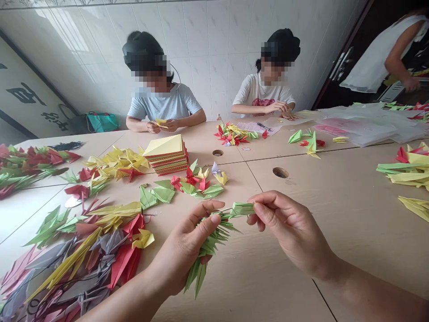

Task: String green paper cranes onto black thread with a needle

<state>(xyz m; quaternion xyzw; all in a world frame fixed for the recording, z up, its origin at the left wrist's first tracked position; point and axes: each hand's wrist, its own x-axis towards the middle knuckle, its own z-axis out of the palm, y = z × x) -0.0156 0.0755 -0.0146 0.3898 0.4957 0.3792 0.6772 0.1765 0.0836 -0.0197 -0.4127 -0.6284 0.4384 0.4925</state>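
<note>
My left hand [196, 237] is closed around a bunch of green folded-paper cranes [214, 239], stacked tightly with their points hanging down past my fingers. Between the fingertips of my right hand [284, 223] is the end of a single green paper crane [243, 209], held just right of the bunch. A thin dark line, perhaps a string, runs from it toward my left thumb. Left of my hands lie loose green cranes [157, 195] and a heap of grey, red and yellow ones [97, 259]. Red, green and yellow cranes [197, 182] sit just beyond.
A stack of coloured paper squares [167, 154] stands mid-table. Yellow cranes [117, 161] lie beside it, and more cranes [410, 165] are at the right edge. Clear plastic sheets [365, 125] cover the far right. Two people sit opposite; another person [385, 53] stands at right.
</note>
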